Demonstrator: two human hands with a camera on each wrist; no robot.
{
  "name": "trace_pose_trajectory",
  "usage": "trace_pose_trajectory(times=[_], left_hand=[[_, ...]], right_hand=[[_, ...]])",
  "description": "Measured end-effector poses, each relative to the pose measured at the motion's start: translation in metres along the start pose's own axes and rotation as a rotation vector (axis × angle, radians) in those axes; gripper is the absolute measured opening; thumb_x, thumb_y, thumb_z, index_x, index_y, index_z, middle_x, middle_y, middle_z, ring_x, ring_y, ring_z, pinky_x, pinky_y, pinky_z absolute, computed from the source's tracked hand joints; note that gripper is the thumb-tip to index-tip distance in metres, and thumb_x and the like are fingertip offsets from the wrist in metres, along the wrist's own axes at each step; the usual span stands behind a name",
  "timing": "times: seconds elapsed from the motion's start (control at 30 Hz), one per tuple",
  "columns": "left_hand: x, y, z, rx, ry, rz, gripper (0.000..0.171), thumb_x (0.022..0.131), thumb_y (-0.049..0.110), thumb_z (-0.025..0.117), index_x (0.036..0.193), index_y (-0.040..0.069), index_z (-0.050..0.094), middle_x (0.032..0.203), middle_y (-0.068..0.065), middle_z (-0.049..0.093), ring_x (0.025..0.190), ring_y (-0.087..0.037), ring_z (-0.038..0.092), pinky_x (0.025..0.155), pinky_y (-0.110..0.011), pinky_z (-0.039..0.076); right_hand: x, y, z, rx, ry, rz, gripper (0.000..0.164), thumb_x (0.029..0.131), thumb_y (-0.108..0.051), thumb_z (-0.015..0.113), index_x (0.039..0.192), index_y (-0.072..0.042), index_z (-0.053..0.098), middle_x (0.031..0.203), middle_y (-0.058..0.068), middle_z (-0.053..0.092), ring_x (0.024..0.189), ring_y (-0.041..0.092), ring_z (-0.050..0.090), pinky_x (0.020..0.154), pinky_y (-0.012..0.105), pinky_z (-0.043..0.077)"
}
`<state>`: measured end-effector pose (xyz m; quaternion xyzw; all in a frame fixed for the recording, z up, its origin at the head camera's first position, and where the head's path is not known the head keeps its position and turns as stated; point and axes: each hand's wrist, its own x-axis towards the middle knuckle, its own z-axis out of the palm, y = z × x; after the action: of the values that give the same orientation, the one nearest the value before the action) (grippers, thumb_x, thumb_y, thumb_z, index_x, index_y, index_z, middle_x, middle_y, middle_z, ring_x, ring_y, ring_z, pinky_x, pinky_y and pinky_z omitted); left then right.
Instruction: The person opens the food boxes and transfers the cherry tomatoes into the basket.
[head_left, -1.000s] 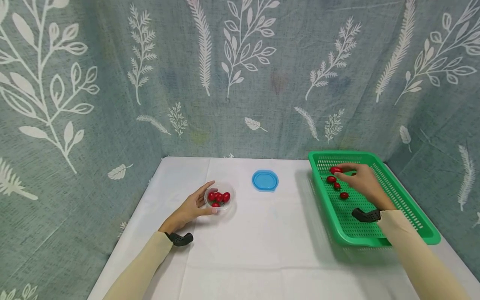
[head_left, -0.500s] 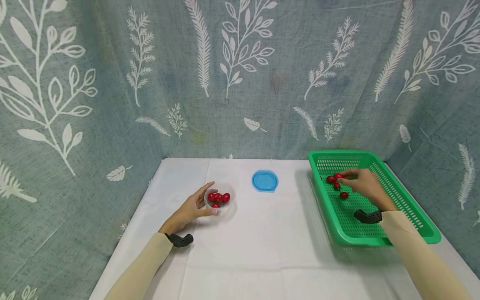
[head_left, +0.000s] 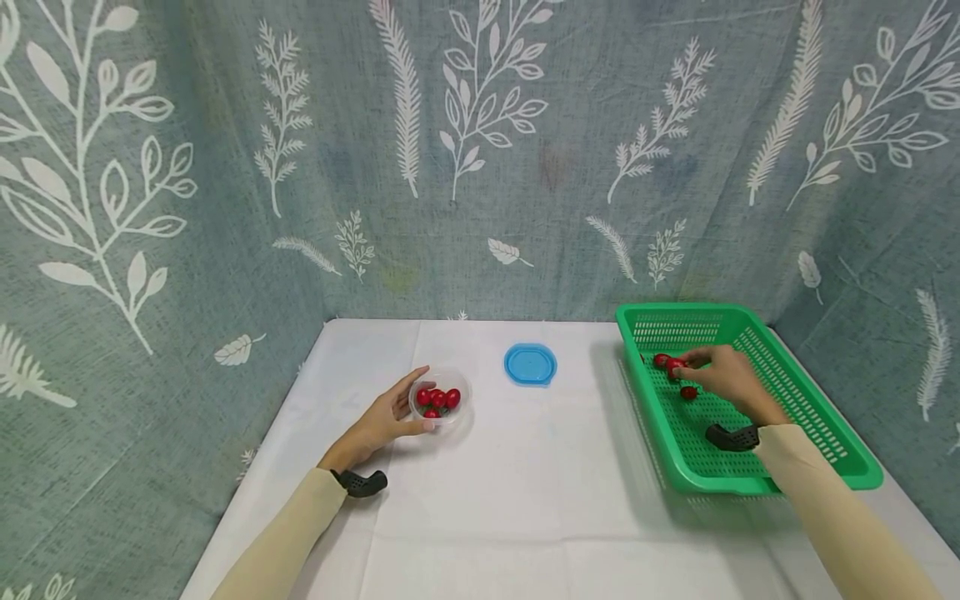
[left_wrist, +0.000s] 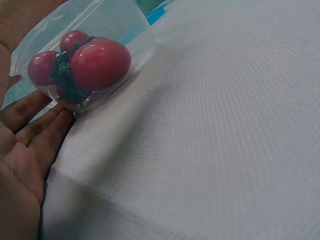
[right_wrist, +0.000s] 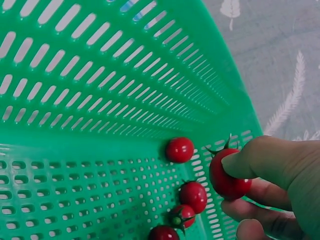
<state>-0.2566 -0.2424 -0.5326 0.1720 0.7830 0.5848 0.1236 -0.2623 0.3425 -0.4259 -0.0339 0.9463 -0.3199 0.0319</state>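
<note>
My left hand [head_left: 381, 417] curves around a clear plastic tub [head_left: 463, 392], thumb on the near side and fingers on the far side. Several cherry tomatoes [left_wrist: 101, 64] with green stems lie inside the tub, which stands on the white cloth. Over at the right, my right hand [head_left: 726, 377] reaches into a green slotted basket [head_left: 678, 462]. It pinches a cherry tomato [right_wrist: 227, 175], stem up, between thumb and fingers. Beside and below that one, loose tomatoes [right_wrist: 180, 150] lie on the basket floor; in the head view the hand partly covers this spot.
A blue lid [head_left: 530, 364] lies flat on the white cloth [head_left: 525, 492] between tub and basket. Patterned grey-green fabric [head_left: 465, 242] hangs behind the table and along both sides. The basket's raised green rim surrounds my right hand.
My right hand, pinching the tomato, has come lower and slightly nearer over the other tomatoes in the basket. My left hand and the tub have stayed in place.
</note>
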Motion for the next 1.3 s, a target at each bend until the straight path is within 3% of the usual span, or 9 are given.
trace_pose_trajectory(times=[0.33,0.63,0.83,1.0,1.1,1.23,1.3], left_hand=[[-0.001,-0.001,0.0,-0.003,0.0,-0.014,0.108,0.081,0.031,0.091,0.165,0.031,0.023,0.162,-0.002,0.037,0.155,-0.026,0.021,0.119,-0.033,0.029],[-0.002,0.001,0.001,0.011,0.009,-0.026,0.106,0.083,0.031,0.089,0.165,0.031,0.023,0.168,-0.006,0.024,0.156,-0.028,0.02,0.122,-0.042,0.026],[-0.003,0.001,0.001,0.008,0.006,-0.01,0.105,0.084,0.027,0.089,0.165,0.031,0.023,0.164,-0.003,0.034,0.155,-0.026,0.021,0.121,-0.038,0.028],[-0.003,0.0,0.0,0.001,-0.001,0.005,0.105,0.084,0.028,0.089,0.165,0.031,0.022,0.163,-0.003,0.037,0.155,-0.026,0.022,0.121,-0.036,0.028],[-0.002,0.001,0.0,0.005,0.0,-0.001,0.106,0.083,0.031,0.089,0.165,0.031,0.022,0.166,-0.005,0.03,0.155,-0.027,0.021,0.121,-0.039,0.028],[-0.002,0.002,-0.001,-0.002,-0.006,-0.01,0.106,0.083,0.032,0.089,0.165,0.032,0.022,0.169,-0.006,0.024,0.156,-0.028,0.02,0.123,-0.043,0.027],[-0.003,0.002,-0.001,-0.007,-0.008,-0.014,0.106,0.083,0.032,0.089,0.165,0.032,0.022,0.168,-0.005,0.024,0.155,-0.027,0.02,0.123,-0.043,0.026]], right_hand=[[-0.003,0.004,0.004,0.023,0.017,-0.007,0.047,0.101,-0.026,0.068,0.133,0.009,0.063,0.126,0.033,0.064,0.091,0.04,0.07,0.075,0.052,0.061],[-0.004,-0.004,0.0,0.024,0.048,-0.005,0.048,0.103,-0.032,0.065,0.135,0.004,0.064,0.132,0.033,0.06,0.089,0.038,0.069,0.071,0.048,0.059],[-0.003,-0.024,0.001,0.028,0.065,-0.052,0.046,0.104,-0.036,0.063,0.135,-0.003,0.066,0.132,0.026,0.063,0.094,0.038,0.067,0.07,0.042,0.057],[0.002,-0.052,0.004,0.037,0.063,-0.084,0.047,0.102,-0.043,0.064,0.134,-0.008,0.067,0.13,0.019,0.066,0.112,0.037,0.061,0.083,0.05,0.054],[0.004,-0.069,0.008,0.041,0.055,-0.105,0.043,0.103,-0.038,0.065,0.133,-0.008,0.068,0.13,0.019,0.066,0.098,0.034,0.065,0.079,0.049,0.054],[0.008,-0.085,0.015,0.038,0.036,-0.145,0.04,0.103,-0.035,0.066,0.133,-0.009,0.069,0.129,0.018,0.066,0.076,0.026,0.065,0.066,0.039,0.052],[0.01,-0.093,0.019,0.054,0.019,-0.162,0.039,0.102,-0.035,0.067,0.132,-0.01,0.069,0.129,0.016,0.066,0.079,0.024,0.066,0.065,0.036,0.053]])
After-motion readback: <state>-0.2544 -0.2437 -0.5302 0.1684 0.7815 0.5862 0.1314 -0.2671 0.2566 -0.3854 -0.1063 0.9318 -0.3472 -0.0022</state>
